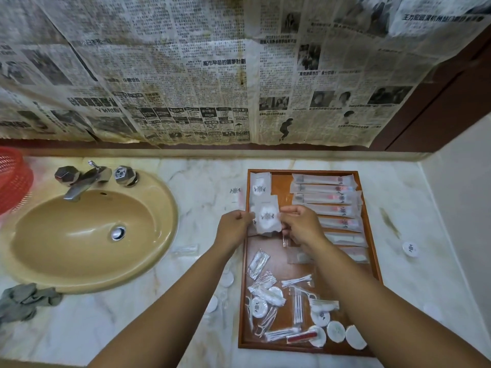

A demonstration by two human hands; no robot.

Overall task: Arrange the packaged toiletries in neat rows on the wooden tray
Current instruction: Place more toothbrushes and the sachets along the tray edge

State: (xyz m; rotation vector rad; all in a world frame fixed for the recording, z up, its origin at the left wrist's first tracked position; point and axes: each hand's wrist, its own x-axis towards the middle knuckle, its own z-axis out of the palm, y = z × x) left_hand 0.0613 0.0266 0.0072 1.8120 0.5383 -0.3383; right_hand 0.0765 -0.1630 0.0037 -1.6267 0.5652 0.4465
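A wooden tray (372,264) lies on the marble counter right of the sink. Both hands hold one square white packet (267,217) with a dark crest just above the tray's left side: my left hand (233,225) pinches its left edge, my right hand (300,224) its right edge. Another such packet (259,185) lies at the tray's far left corner. Several long toothbrush packets (325,199) lie in a row down the right side. A loose heap of cotton buds, floss picks and round white soaps (287,306) fills the tray's near end.
A tan sink (87,232) with a chrome tap (85,180) is set in the counter on the left, a red basket (13,179) behind it and a grey cloth (24,301) in front. Small packets lie on the counter left of the tray (235,193). A round soap (410,248) sits at right.
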